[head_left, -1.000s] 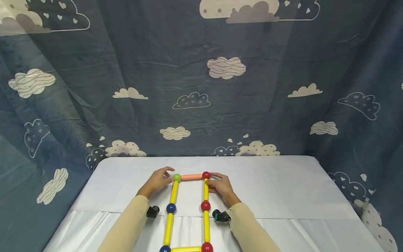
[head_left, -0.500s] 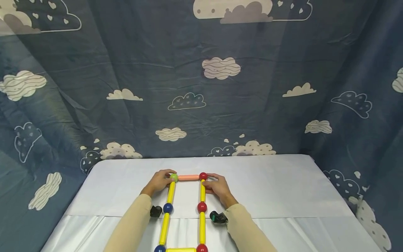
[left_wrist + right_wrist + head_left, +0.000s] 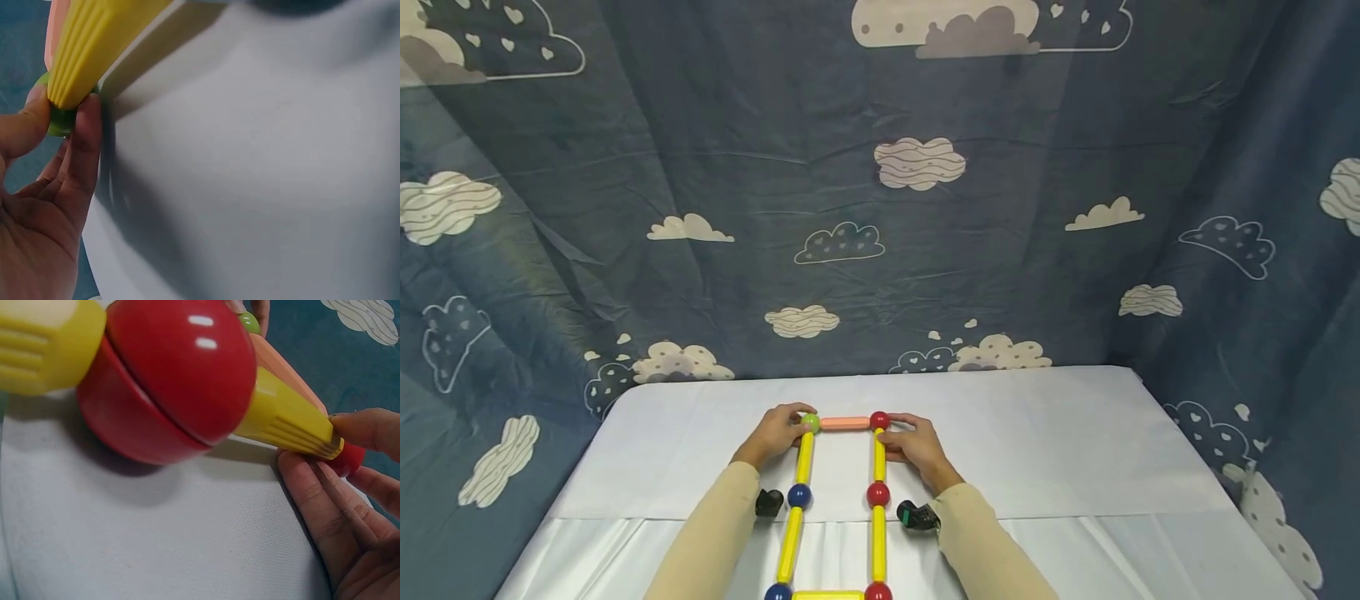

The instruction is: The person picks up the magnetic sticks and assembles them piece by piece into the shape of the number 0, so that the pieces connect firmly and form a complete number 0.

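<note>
On the white table lies a rectangular frame of ball-and-stick pieces. My left hand [image 3: 775, 435] pinches the green ball [image 3: 60, 123] at its far left corner between thumb and fingers. A salmon rod [image 3: 845, 423] runs from there to the far red ball [image 3: 880, 420]. At that corner my right hand [image 3: 922, 450] grips the end of a yellow rod [image 3: 290, 422], with fingers also by the red ball. Down the left side come a yellow rod [image 3: 805, 458] and a blue ball [image 3: 799, 496]. Another red ball [image 3: 181, 369] sits midway along the right side.
Another blue ball [image 3: 778, 592], a yellow crosspiece rod [image 3: 829, 595] and a red ball [image 3: 878, 592] are cut off by the head view's lower edge. Black wrist devices [image 3: 917, 516] sit beside the frame. A dark cloud-print curtain [image 3: 842, 192] hangs behind the table [image 3: 1037, 450].
One second ago my left fingers were spread beside the green ball; now they have closed on it. My right hand stays at the far red corner. The head view has shifted slightly.
</note>
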A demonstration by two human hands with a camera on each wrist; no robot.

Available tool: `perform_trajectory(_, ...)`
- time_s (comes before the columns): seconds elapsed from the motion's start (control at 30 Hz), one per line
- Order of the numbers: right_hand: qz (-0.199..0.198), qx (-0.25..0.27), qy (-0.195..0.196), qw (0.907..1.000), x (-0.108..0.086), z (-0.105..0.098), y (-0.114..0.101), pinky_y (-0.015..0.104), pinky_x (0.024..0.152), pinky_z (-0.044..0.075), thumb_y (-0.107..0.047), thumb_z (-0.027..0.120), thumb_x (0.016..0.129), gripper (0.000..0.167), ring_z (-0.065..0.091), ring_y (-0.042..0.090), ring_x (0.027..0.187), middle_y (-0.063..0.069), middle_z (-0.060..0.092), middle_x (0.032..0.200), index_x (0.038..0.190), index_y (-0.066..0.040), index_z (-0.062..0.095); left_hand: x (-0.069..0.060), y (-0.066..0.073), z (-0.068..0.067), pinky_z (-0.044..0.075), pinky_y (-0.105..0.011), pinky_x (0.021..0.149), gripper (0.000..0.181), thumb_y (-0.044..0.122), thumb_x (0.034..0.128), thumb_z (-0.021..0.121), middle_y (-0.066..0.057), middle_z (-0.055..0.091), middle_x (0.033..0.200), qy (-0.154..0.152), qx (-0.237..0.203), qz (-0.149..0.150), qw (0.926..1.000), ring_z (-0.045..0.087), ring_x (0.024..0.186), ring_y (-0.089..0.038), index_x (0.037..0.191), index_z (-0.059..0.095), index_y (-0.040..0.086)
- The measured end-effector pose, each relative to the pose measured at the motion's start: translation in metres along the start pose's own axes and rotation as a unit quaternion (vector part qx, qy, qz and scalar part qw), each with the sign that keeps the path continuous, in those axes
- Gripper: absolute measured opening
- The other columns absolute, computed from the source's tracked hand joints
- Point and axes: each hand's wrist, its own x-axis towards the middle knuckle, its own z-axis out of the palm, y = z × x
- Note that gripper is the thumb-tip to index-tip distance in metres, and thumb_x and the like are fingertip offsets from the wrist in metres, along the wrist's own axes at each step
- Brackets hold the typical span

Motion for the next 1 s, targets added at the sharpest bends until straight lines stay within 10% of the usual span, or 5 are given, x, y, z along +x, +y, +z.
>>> perform_trajectory(0.5, 0.005, 0.001, -0.005, 1.0000, 0.002, 0.000, 0.000, 0.030, 0.066, 0.056, -0.010, 0.073, 0.084, 0.050, 0.069, 0.018, 0.076, 0.014, 0.069, 0.099, 0.131, -0.003, 0.057, -0.002, 0.000, -0.003, 0.051, -0.027, 0.068, 0.040, 0.015, 0.0947, 0.062, -0.014, 0.059, 0.112, -0.017, 0.024, -0.004, 0.9996, 0.058, 0.079, -0.015, 0.134, 0.055, 0.010)
perform_trajectory(1.0, -0.001, -0.008, -0.010, 0.9999, 0.002, 0.000, 0.000, 0.029, 0.065, 0.056, -0.010, 0.073, 0.085, 0.050, 0.068, 0.017, 0.072, 0.015, 0.068, 0.100, 0.131, -0.003, 0.056, -0.076, -0.006, 0.007, 0.050, -0.025, 0.053, 0.067, 0.029, 0.0851, 0.074, -0.008, 0.056, 0.087, -0.062, 0.009, -0.049, 0.9968, 0.058, 0.059, -0.015, 0.137, 0.044, 0.000)
